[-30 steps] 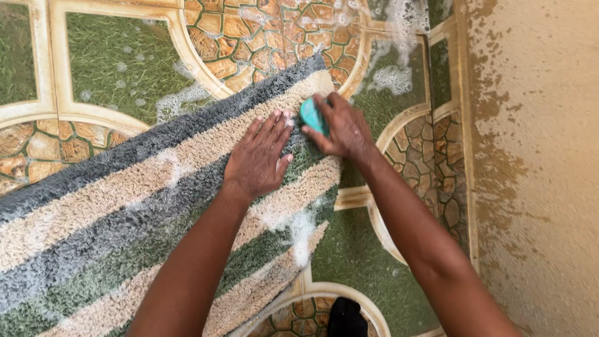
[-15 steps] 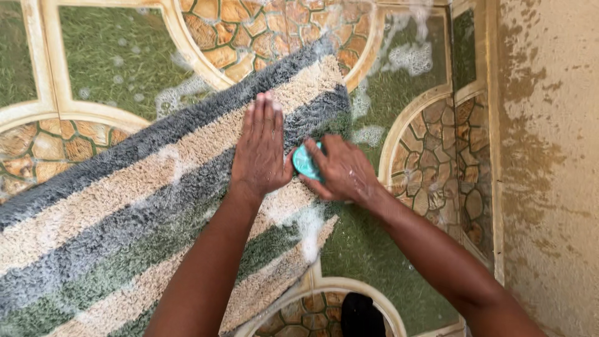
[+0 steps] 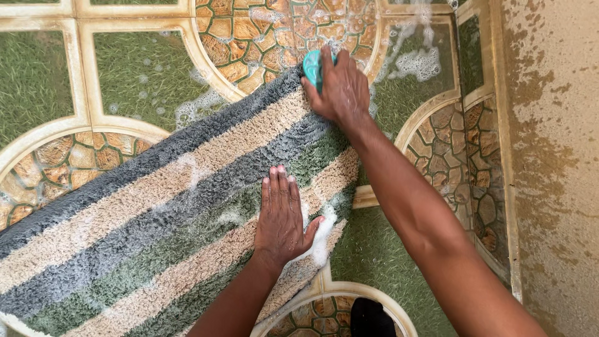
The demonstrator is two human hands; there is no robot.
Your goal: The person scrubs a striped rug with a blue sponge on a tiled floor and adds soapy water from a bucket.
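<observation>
Scrubbing is the step in hand: the right hand grips a teal scrub brush at the striped shaggy rug's upper-centre edge. The left hand lies flat, fingers together, pinning the sudsy pile on the tiled floor; the next stroke likely calls for firm downward pressure

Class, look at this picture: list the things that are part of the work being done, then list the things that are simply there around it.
In use:
right hand gripping a teal brush
left hand pressed flat on the striped rug
soap foam by the rug's edge

Just there:
patterned floor tiles
stained wall
dark object at the bottom edge
</observation>
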